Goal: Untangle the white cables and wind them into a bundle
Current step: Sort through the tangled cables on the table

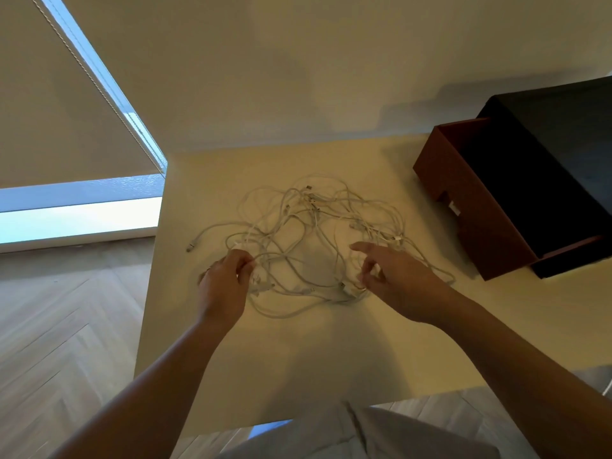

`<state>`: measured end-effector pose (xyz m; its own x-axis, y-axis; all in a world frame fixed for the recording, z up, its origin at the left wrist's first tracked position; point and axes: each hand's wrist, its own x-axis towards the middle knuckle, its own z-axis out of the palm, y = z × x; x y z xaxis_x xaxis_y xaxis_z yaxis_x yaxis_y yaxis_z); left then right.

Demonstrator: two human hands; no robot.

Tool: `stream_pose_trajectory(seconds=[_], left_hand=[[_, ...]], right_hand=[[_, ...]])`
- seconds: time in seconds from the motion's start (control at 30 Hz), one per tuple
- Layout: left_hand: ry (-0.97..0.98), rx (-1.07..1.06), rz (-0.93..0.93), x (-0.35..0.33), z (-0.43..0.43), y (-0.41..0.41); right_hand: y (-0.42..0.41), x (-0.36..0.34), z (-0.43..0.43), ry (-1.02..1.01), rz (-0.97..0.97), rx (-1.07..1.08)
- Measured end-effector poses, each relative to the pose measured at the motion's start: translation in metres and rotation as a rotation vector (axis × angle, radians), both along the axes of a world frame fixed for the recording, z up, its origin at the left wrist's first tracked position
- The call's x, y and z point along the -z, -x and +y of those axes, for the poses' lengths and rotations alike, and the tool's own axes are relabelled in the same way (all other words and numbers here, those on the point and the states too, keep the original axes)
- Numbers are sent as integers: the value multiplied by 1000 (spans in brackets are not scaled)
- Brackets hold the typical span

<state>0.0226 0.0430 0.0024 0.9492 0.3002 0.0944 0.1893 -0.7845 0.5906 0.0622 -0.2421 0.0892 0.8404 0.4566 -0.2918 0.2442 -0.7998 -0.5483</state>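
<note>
white cables (299,223) lay in a messy heap in the middle of the table (298,359) | left hand (227,283) had its fingers curled on a cable at the heap's left side | right hand (394,276) was over the near right side, first finger straight, the others bent; could not tell if it held a cable | brown box (477,207) sat at the far right

Left forearm (159,376) and right forearm (516,352) both bare to the edge of view; left hand (225,281) and right hand (394,276) bare likewise; a possible ring on one left finger, too small to confirm; light grey garment (397,438), creased, with a visible seam, at the lap.
</note>
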Motion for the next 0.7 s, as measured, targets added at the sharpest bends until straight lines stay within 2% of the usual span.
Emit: stream_pose_trajectory(seconds=[0.1, 0.17, 0.27, 0.37, 0.5, 0.6, 0.7], left_hand=[[76, 39, -96, -8, -7, -3], [128, 92, -155, -17, -15, -7], [189, 203, -206, -31, -24, -14], [248, 295, -214, -42, -31, -17], [407, 313, -80, -54, -39, -14], [498, 199, 28, -53, -37, -11], [561, 61, 288, -48, -34, -8]], right_hand=[[5, 1, 14, 88, -31, -106], [6, 6, 28, 57, 61, -114], [8, 10, 46, -82, 181, -59], [6, 10, 62, -242, 174, 72], [-2, 11, 73, -413, 161, 141], [-3, 4, 71, -597, 218, 245], [1, 3, 70, -720, 170, 356]])
